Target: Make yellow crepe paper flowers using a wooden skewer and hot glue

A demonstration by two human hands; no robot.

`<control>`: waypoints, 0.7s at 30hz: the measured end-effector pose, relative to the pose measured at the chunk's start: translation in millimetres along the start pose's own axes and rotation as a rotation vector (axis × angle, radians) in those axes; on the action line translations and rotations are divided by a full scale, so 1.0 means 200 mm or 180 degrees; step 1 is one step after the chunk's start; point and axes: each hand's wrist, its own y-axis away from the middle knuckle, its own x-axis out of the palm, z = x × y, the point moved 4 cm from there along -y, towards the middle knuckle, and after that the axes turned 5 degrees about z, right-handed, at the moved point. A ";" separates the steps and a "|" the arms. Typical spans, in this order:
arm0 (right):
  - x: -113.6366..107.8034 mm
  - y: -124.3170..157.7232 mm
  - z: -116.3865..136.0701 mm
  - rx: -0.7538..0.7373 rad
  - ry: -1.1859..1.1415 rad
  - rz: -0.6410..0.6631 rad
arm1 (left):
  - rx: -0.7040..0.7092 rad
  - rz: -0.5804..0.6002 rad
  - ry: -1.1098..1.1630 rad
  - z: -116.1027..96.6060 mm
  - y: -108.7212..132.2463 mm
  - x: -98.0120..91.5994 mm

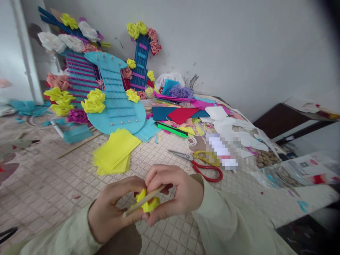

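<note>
Close in front of me, both hands meet around a small crumpled yellow paper flower [152,205]. My left hand [114,202] is closed on the flower's left side, thumb below and fingers above. From the right, my right hand [175,193] pinches its other edge and also keeps a thin wooden stick [145,201], which slants across the front of the flower. Some fingertips are hidden behind the paper. Just beyond my hands lies a stack of yellow paper sheets [115,150]. Scissors [198,159] with red and yellow handles rest near my right hand.
Behind stand a light-blue guitar-shaped craft [117,92] and a dark-blue one [139,63], decorated with paper flowers. A green utility knife [172,129], a tape roll [191,141], coloured paper and purple yarn [182,92] lie toward the back. Bagged items [281,177] sit at right.
</note>
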 end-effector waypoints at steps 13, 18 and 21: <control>-0.02 0.00 -0.08 0.0590 -0.0822 -0.0703 | -0.0634 -0.0038 0.1134 0.08 -0.02 -0.02; -0.01 0.00 -0.10 0.0863 -0.0783 -0.0761 | -0.0808 -0.0204 0.1297 0.15 -0.01 -0.02; -0.02 0.01 -0.11 0.1123 -0.0667 -0.0840 | -0.0878 -0.0289 0.1405 0.17 -0.01 -0.02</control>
